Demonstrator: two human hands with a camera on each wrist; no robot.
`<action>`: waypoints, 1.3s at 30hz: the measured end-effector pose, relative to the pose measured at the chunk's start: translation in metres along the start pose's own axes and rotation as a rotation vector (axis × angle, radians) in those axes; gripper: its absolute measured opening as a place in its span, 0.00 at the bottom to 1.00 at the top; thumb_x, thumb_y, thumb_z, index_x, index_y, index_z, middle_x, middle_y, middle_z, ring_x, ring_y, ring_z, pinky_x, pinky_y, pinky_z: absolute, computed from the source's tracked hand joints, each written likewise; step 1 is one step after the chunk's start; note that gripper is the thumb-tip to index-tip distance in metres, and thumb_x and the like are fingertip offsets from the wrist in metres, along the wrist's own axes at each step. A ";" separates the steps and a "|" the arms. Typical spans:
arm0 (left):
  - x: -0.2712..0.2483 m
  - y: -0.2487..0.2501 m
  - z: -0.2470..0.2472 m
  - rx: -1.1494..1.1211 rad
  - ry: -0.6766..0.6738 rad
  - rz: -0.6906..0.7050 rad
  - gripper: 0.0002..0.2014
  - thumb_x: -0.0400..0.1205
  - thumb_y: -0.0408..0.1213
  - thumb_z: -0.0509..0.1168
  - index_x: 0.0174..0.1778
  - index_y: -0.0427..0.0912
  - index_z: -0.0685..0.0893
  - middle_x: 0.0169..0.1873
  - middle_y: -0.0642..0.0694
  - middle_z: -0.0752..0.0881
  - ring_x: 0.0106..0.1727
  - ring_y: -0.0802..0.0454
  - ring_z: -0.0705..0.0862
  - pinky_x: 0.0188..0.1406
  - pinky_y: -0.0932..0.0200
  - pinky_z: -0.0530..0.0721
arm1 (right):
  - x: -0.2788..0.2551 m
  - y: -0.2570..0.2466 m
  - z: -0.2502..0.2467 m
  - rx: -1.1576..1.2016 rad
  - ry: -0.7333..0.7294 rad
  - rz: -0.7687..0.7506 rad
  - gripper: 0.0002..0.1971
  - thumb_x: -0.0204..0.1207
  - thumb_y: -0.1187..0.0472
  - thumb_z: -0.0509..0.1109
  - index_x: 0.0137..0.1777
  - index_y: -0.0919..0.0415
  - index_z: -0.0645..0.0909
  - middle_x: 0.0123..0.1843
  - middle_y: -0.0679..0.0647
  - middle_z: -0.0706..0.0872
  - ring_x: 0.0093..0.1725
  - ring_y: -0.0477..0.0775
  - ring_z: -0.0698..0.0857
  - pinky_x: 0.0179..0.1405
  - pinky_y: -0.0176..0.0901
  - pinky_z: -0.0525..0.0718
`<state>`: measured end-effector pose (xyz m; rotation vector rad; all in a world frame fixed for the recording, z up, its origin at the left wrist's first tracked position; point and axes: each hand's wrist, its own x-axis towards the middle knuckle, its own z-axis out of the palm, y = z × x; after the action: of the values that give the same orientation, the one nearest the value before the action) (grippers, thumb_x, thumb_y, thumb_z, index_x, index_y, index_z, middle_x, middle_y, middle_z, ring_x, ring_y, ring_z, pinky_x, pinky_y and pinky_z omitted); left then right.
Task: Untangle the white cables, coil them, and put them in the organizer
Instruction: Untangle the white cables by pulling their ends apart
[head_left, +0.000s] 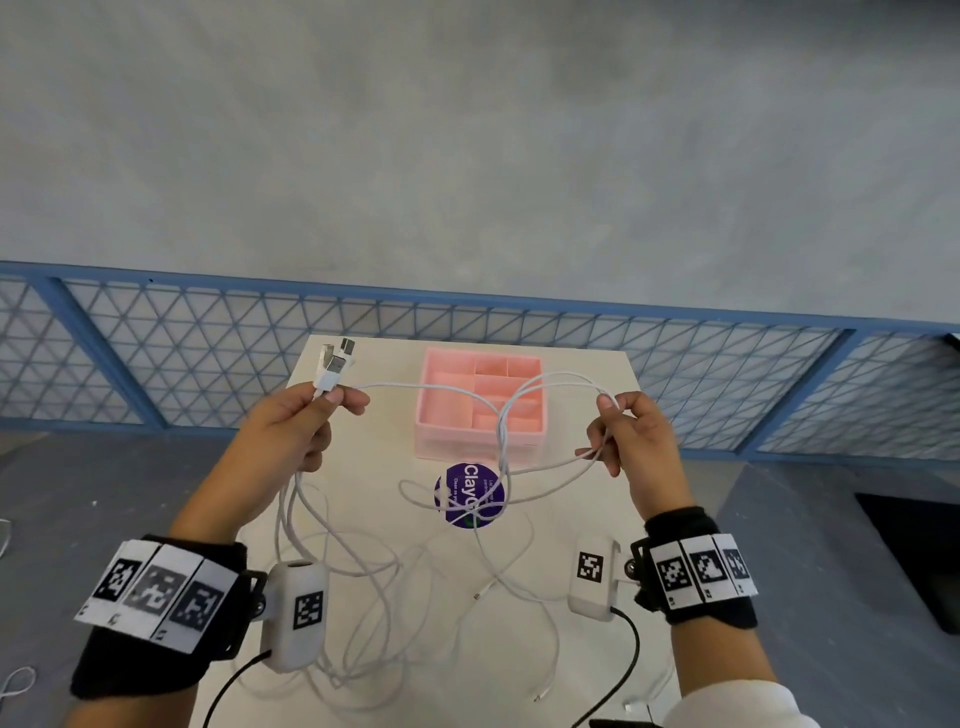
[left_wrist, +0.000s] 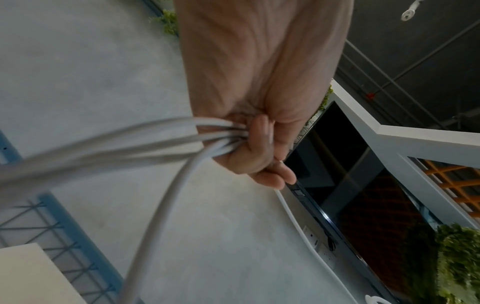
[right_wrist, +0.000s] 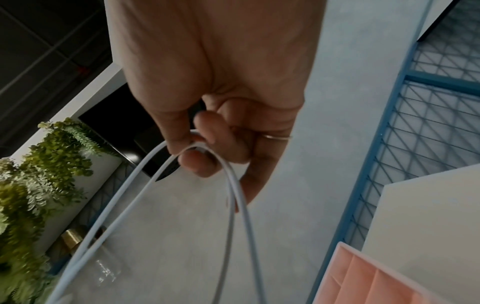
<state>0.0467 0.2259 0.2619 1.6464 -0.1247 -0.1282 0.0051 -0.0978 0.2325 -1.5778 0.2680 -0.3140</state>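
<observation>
Several white cables (head_left: 363, 587) lie tangled on the white table (head_left: 582, 374), with loops lifted into the air. My left hand (head_left: 306, 415) grips a bundle of them near their USB plugs (head_left: 335, 361), which stick up above the fist; in the left wrist view the strands (left_wrist: 155, 139) run out of my curled fingers (left_wrist: 259, 144). My right hand (head_left: 623, 431) pinches two cable loops (head_left: 566, 384) held above the pink organizer (head_left: 431, 441). The right wrist view shows that pair of strands (right_wrist: 233, 181) hanging from thumb and fingertips (right_wrist: 200, 160), and the organizer (right_wrist: 363, 277) below.
A round purple sticker (head_left: 457, 493) sits on the table in front of the organizer, crossed by cable. Loose small plug ends (head_left: 483, 590) lie near the front. A blue mesh fence (head_left: 156, 353) runs behind the table. Black camera leads (head_left: 628, 654) trail from both wrists.
</observation>
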 end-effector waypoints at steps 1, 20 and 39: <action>0.001 -0.001 0.001 0.005 0.003 -0.006 0.19 0.88 0.35 0.55 0.40 0.49 0.91 0.41 0.47 0.80 0.21 0.61 0.62 0.16 0.71 0.60 | 0.000 0.000 0.001 0.003 -0.010 0.004 0.10 0.80 0.59 0.64 0.38 0.55 0.69 0.20 0.50 0.80 0.13 0.46 0.64 0.46 0.75 0.82; -0.004 0.009 0.078 0.049 0.072 0.050 0.09 0.83 0.33 0.65 0.41 0.49 0.87 0.31 0.62 0.87 0.16 0.71 0.75 0.25 0.68 0.69 | -0.023 -0.021 0.021 -0.137 -0.276 -0.192 0.10 0.77 0.62 0.67 0.54 0.54 0.87 0.48 0.44 0.91 0.28 0.50 0.77 0.47 0.40 0.85; 0.037 -0.017 0.001 0.024 0.245 -0.003 0.16 0.89 0.37 0.53 0.48 0.48 0.88 0.12 0.58 0.70 0.13 0.62 0.58 0.12 0.71 0.56 | 0.004 0.044 -0.031 -0.917 -0.080 -0.181 0.24 0.68 0.33 0.63 0.23 0.52 0.72 0.25 0.40 0.81 0.33 0.41 0.75 0.70 0.61 0.66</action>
<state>0.0829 0.2207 0.2445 1.6725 0.0630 0.0728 -0.0011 -0.1290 0.1898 -2.5234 0.2149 -0.2797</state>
